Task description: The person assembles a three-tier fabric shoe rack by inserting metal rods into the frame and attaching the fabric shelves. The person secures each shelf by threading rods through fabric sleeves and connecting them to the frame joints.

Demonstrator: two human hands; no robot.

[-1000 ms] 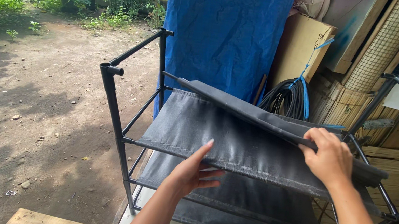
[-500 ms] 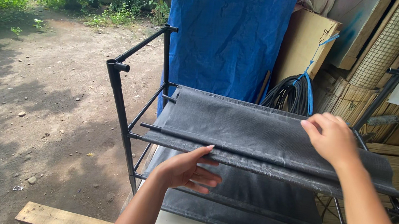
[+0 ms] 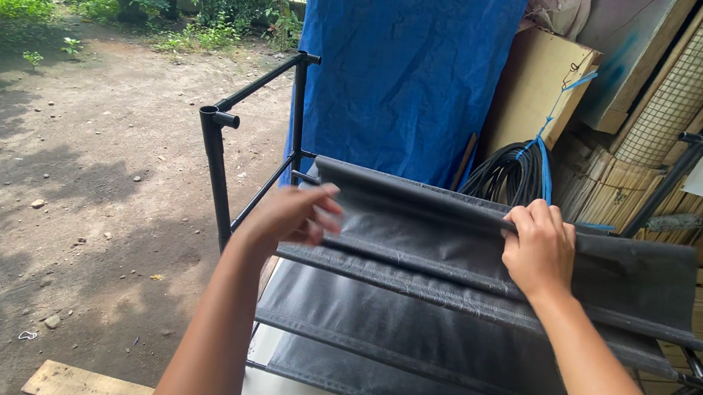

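A black metal rack frame (image 3: 215, 145) stands in front of me with grey fabric shelves stretched across it. My right hand (image 3: 538, 248) grips the far edge of the top grey fabric shelf (image 3: 429, 226), which is raised and folded toward me. My left hand (image 3: 295, 215) holds the near left edge of the same fabric, fingers curled on it. A lower grey fabric shelf (image 3: 434, 326) lies flat beneath, and another shows below that.
A blue tarp (image 3: 406, 60) hangs behind the rack. A coil of black cable (image 3: 513, 172), cardboard, boards and wire mesh lean at the back right. Bare dirt ground (image 3: 54, 186) spreads to the left. A wooden plank (image 3: 91, 390) lies at the bottom edge.
Both hands have lifted and pulled the top fabric shelf up and toward me; my left hand rose from under the fabric to its near edge, and my right hand shifted left along the far edge.
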